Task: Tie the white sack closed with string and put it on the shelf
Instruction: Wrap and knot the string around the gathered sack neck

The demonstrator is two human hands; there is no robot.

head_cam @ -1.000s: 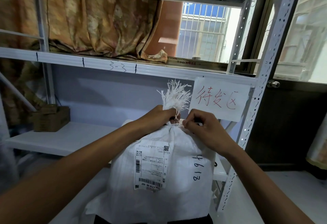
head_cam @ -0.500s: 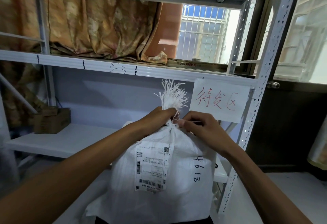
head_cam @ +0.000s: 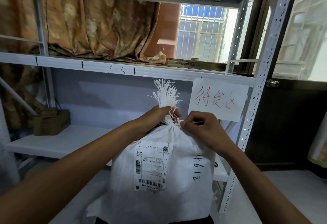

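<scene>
In the lower centre of the frame stands the white sack, in front of the white shelf. At its gathered neck, just below the frayed top, the left hand wraps curled fingers round the bunched cloth from the left. The right hand, touching the neck from the right, pinches a thin white string between thumb and forefinger, its other fingers curled in. A printed shipping label with barcodes sits on the sack's front; black handwritten digits run sideways beside it. Right of the frayed top, a paper sign reads 待发区 in red. The upper shelf edge is marked "3-3".
</scene>
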